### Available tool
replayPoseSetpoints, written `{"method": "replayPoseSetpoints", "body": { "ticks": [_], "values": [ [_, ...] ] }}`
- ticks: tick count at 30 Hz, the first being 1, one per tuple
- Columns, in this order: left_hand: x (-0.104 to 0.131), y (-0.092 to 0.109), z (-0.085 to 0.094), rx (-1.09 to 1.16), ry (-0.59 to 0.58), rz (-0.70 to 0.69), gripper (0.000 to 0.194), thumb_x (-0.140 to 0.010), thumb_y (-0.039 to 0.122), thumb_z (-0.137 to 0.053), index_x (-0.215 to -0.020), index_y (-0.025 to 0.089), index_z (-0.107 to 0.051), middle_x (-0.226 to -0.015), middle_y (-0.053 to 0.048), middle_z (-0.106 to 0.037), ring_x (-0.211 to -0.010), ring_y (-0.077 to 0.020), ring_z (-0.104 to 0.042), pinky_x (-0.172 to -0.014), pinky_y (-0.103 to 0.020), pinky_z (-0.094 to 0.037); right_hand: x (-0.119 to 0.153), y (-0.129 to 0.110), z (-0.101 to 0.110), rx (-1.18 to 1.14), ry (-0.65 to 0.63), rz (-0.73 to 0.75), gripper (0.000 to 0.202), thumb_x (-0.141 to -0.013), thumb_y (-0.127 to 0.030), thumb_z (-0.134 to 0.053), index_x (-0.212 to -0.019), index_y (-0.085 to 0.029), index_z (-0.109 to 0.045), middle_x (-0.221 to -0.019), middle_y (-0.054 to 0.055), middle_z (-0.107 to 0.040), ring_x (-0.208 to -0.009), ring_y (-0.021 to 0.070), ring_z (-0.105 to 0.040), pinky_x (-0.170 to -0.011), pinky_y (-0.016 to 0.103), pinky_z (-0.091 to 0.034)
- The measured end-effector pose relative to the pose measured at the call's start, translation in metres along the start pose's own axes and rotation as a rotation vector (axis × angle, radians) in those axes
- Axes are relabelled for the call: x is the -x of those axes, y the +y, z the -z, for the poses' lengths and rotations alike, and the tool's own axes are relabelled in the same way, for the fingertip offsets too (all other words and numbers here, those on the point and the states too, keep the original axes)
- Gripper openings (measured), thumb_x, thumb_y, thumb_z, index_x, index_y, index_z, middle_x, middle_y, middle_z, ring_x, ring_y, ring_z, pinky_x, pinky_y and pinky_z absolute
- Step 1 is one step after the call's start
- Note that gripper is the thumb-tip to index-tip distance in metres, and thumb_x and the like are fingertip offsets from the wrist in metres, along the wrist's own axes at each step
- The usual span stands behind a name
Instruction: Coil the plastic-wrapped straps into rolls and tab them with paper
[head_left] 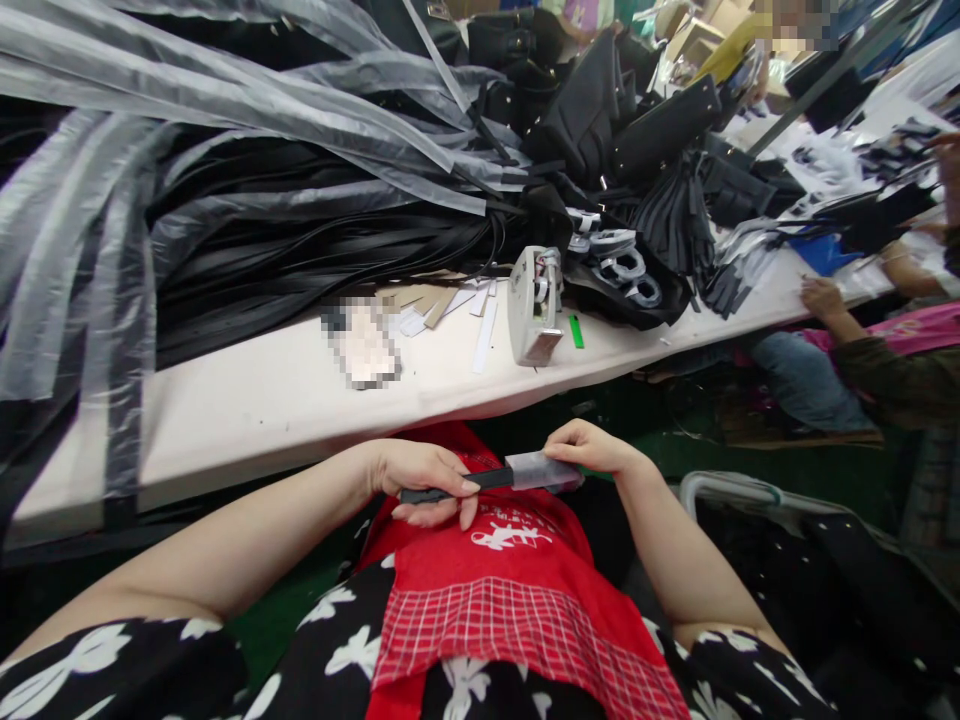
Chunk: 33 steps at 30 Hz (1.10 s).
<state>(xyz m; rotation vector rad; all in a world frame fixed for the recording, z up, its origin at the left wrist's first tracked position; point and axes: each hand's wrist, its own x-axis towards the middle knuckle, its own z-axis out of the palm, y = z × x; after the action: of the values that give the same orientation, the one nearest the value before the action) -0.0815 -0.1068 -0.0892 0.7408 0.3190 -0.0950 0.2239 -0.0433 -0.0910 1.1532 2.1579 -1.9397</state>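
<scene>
Over my lap, in front of the red apron, a short black strap lies across my two hands. My left hand is closed on its left part, thumb on top and fingers beneath. A clear plastic sleeve covers the strap's right part. My right hand pinches that sleeve near its far end. Past the hands, at the front of the white table, stands a tape dispenser, with a small green piece beside it.
Long black straps, many in clear plastic wrap, pile on the left of the table. Black bags and plastic-wrapped coils lie farther back. A co-worker's hand rests at the table on the right. A metal-framed chair stands at lower right.
</scene>
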Motion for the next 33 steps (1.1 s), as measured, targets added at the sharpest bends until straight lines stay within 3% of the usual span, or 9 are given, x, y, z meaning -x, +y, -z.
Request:
{"method": "replayPoseSetpoints", "body": {
  "ticks": [7,13,16,20,27,30,33],
  "values": [
    [-0.012,-0.003,0.004,0.034,0.024,-0.017,0.037,-0.092,0.043,-0.049,-0.087,0.014,-0.072,-0.046,-0.002,-0.058,-0.027,-0.0113,-0.041,-0.025,-0.02,-0.026,-0.022,-0.016,-0.015,0.079,0.009,0.043,0.043,-0.084,-0.052,-0.058,-0.073,-0.012,-0.069,-0.058,-0.001,-0.054,-0.053,0.0095,-0.043,-0.049,0.021,-0.032],
    [-0.013,-0.008,0.01,0.054,0.033,-0.055,0.04,-0.092,0.045,-0.049,-0.09,0.013,-0.071,-0.051,-0.003,-0.061,-0.03,-0.0114,-0.045,-0.029,-0.021,-0.034,-0.028,-0.014,-0.017,0.083,0.056,0.054,0.043,-0.084,-0.052,-0.057,-0.07,-0.013,-0.068,-0.059,-0.001,-0.055,-0.054,0.0107,-0.045,-0.049,0.022,-0.034],
    [-0.003,-0.009,0.015,0.065,0.075,-0.06,0.046,-0.093,0.048,-0.045,-0.089,0.011,-0.072,-0.049,-0.003,-0.061,-0.031,-0.0112,-0.045,-0.032,-0.021,-0.035,-0.027,-0.008,-0.013,0.068,0.101,0.035,0.044,-0.084,-0.054,-0.056,-0.066,-0.015,-0.064,-0.057,-0.001,-0.051,-0.053,0.0111,-0.043,-0.047,0.022,-0.033],
    [0.008,-0.002,0.02,0.096,0.135,-0.12,0.037,-0.091,0.043,-0.051,-0.088,0.011,-0.07,-0.043,0.0,-0.054,-0.03,-0.0099,-0.04,-0.03,-0.018,-0.031,-0.026,-0.002,-0.012,0.015,0.195,0.042,0.044,-0.083,-0.054,-0.057,-0.064,-0.015,-0.061,-0.056,-0.003,-0.047,-0.053,0.01,-0.04,-0.048,0.022,-0.03],
    [0.004,0.014,0.016,0.154,0.127,-0.212,0.033,-0.091,0.04,-0.053,-0.088,0.01,-0.066,-0.053,-0.004,-0.063,-0.036,-0.0105,-0.052,-0.038,-0.019,-0.042,-0.025,-0.003,-0.015,-0.036,0.349,0.087,0.045,-0.083,-0.053,-0.058,-0.058,-0.016,-0.054,-0.056,-0.004,-0.042,-0.055,0.0096,-0.036,-0.052,0.024,-0.027],
    [-0.001,0.019,0.011,0.179,0.208,-0.326,0.029,-0.089,0.036,-0.057,-0.087,0.009,-0.066,-0.061,-0.005,-0.066,-0.046,-0.0111,-0.059,-0.043,-0.018,-0.045,-0.026,-0.003,-0.018,-0.1,0.405,0.073,0.045,-0.082,-0.053,-0.06,-0.057,-0.016,-0.054,-0.054,-0.004,-0.043,-0.052,0.009,-0.035,-0.049,0.024,-0.026],
    [-0.01,0.026,0.005,0.232,0.349,-0.491,0.024,-0.085,0.031,-0.065,-0.091,0.008,-0.067,-0.08,-0.009,-0.07,-0.074,-0.016,-0.067,-0.06,-0.021,-0.051,-0.033,-0.001,-0.025,-0.307,0.464,0.044,0.043,-0.08,-0.054,-0.062,-0.062,-0.016,-0.06,-0.054,-0.002,-0.052,-0.047,0.0084,-0.036,-0.045,0.023,-0.025]
  ]
}}
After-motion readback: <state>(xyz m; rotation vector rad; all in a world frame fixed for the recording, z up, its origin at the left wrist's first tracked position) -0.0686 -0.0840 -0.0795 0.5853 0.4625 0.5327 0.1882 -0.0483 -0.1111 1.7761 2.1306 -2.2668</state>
